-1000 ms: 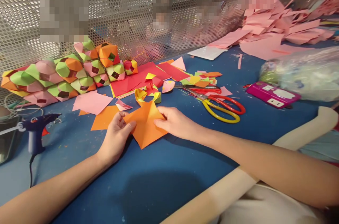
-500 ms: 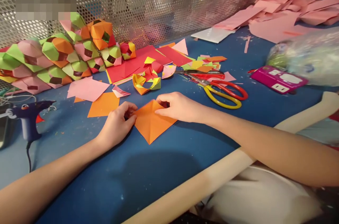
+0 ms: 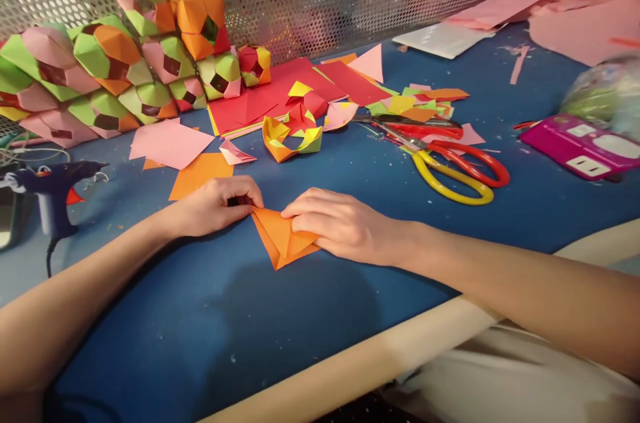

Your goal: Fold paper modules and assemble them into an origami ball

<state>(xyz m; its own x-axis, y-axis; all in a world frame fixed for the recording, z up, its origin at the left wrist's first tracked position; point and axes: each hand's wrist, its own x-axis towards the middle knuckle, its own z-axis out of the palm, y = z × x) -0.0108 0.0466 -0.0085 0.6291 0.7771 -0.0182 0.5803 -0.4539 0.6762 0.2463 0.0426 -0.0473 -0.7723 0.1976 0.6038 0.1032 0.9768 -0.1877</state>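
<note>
An orange sheet of paper (image 3: 281, 236) lies on the blue table, folded over into a triangle with its point toward me. My left hand (image 3: 220, 205) pinches its left corner between thumb and fingertips. My right hand (image 3: 345, 223) covers its right part, fingers pressed on the folded layer; the right corner is partly hidden under them. Just beyond is a partly joined ring of folded paper (image 3: 291, 136) in yellow, orange, red and green. A flat orange sheet (image 3: 200, 174) rests behind my left hand, next to a pink sheet (image 3: 170, 145).
Scissors (image 3: 450, 173) with red and yellow handles lie beyond my right hand. A blue glue gun (image 3: 53, 190) stands at left. Several joined paper balls (image 3: 107, 53) line the metal mesh. Red paper (image 3: 270, 100), a magenta box (image 3: 580, 146) and pink sheets (image 3: 580, 23) lie farther back.
The far corner of the orange paper has been folded down toward me, turning the diamond into a triangle. My right hand has moved nearer and now presses on the fold. The view has tilted down.
</note>
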